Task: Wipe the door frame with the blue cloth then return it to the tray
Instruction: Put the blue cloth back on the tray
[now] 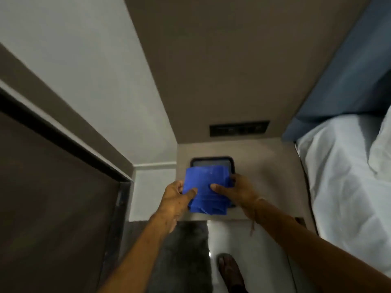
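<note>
A folded blue cloth [206, 188] is held between both hands just above a dark-rimmed tray [211, 160]. The tray sits on a beige bedside surface, and the cloth hides most of it. My left hand [176, 198] grips the cloth's left edge with the thumb on top. My right hand [237, 192] grips its right edge the same way. The dark door [53, 197] and its door frame [63, 132] stand at the left, away from both hands.
A bed with pale sheets [347, 176] and a blue headboard [349, 77] lies to the right. A dark switch panel [239, 128] is on the wall behind the tray. Below are a dark rug [182, 256], pale floor and my foot [229, 271].
</note>
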